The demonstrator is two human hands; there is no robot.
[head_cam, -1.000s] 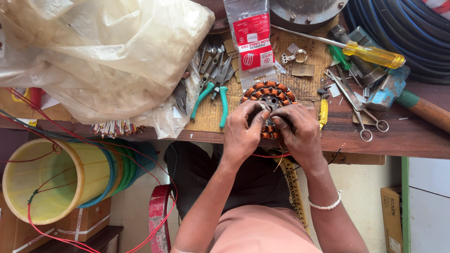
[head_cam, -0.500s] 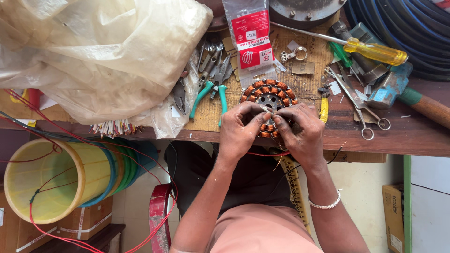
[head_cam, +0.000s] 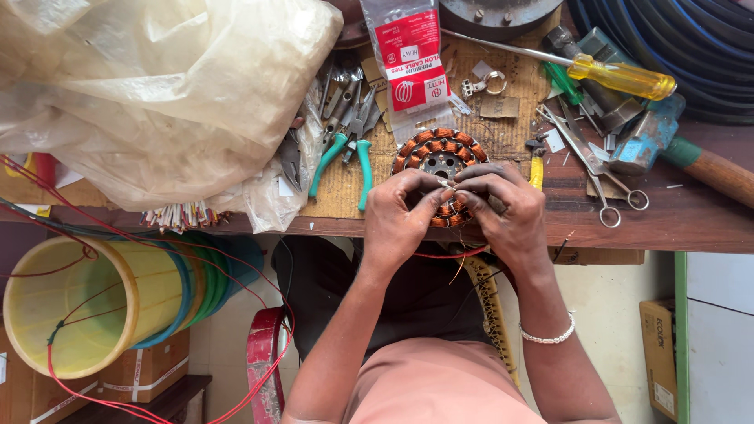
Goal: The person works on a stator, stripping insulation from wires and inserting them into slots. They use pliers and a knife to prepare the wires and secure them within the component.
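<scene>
Copper-wound stator on bench; left hand, right hand grips pinching its wire.

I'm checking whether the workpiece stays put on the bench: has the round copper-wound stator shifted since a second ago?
No. The copper-wound stator lies in the same spot beside the green-handled pliers, just below the cable-tie packet.

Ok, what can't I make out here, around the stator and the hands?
Head view only:
- Near half of the stator: covered by the left hand and right hand.
- What the fingertips pinch: too small to tell; perhaps a thin wire.
- Contents of the plastic bag: cloudy film hides them.
- Round metal part: cut off by the top edge.
- Hammer: handle runs off the right edge.
</scene>
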